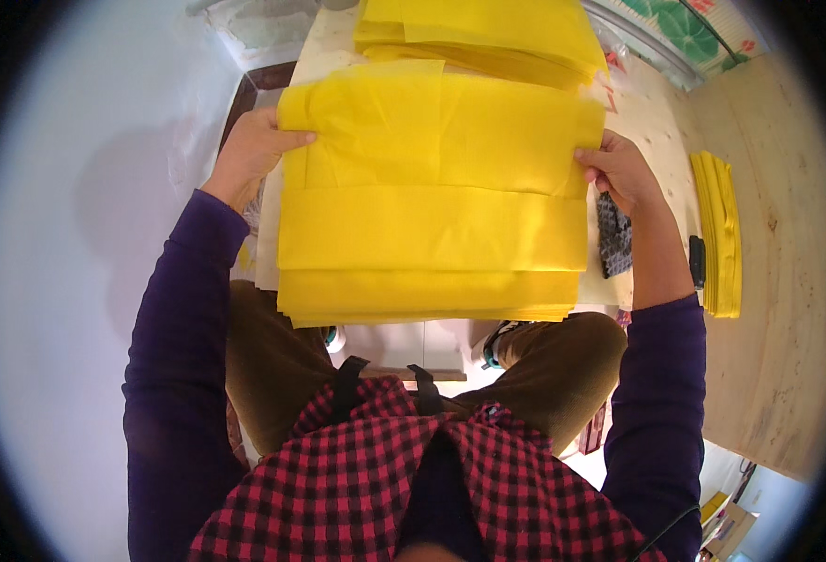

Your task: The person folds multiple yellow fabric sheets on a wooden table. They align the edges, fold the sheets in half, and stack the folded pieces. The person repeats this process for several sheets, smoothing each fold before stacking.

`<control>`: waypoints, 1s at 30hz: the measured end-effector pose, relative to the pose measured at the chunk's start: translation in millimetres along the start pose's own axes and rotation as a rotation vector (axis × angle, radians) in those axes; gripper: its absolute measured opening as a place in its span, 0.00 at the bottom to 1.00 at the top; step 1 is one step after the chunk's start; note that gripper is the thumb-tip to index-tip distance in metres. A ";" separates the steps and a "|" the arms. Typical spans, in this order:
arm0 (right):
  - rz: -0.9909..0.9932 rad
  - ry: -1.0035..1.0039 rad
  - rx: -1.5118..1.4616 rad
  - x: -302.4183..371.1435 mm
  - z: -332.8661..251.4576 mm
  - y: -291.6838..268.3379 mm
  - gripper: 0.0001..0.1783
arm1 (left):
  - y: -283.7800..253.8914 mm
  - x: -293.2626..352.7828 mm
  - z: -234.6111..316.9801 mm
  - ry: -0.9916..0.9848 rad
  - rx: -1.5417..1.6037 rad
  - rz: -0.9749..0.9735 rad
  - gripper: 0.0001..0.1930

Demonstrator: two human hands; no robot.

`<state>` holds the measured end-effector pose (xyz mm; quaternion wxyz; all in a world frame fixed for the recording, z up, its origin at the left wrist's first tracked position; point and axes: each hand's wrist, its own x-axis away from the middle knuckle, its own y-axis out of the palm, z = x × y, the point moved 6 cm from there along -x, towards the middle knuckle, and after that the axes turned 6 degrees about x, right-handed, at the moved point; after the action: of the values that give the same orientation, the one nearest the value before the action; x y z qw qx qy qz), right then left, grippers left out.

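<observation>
Head view: a yellow sheet (pixel 516 140) lies at 12 o'clock, its upper part lifted between two hands, above a yellow stack (pixel 432 298) whose layered edges face the wearer. The left hand (pixel 256 150), at 10 o'clock, is closed in a pinch on the sheet's left edge, thumb on top; the right hand (pixel 622 173), at 2 o'clock, pinches the right edge the same way — its other fingers curled below.

Close under the right wrist, toward 3 o'clock, is a grey-black patterned cloth (pixel 613 234). Beyond the sheet at 12 sits a second yellow pile (pixel 488 28). Farther out at 3 are a small black object (pixel 697 261) and a folded yellow bundle (pixel 718 234).

Bare bench (pixel 656 117) shows at 1 to 2 o'clock, beyond the right hand; at 9 a pale wall (pixel 76 281) stands beside the left arm — less room there.
</observation>
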<state>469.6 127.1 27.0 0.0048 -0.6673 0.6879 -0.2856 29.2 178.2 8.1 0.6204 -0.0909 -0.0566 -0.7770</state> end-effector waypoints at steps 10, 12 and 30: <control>0.110 -0.219 -0.283 20.6 31.3 12.2 0.13 | -2.8 26.9 -12.6 0.159 -0.180 0.115 0.08; 0.123 -0.245 -0.343 24.2 38.2 14.4 0.13 | -0.8 30.5 -15.1 0.259 -0.103 0.140 0.12; 0.135 -0.134 -0.214 15.9 22.0 14.3 0.09 | -7.7 32.1 -21.2 0.142 0.043 0.199 0.11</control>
<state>463.3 103.2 8.9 -0.0013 -0.6337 0.7560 -0.1643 13.3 145.0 -5.7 0.6986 -0.0273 -0.0198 -0.7147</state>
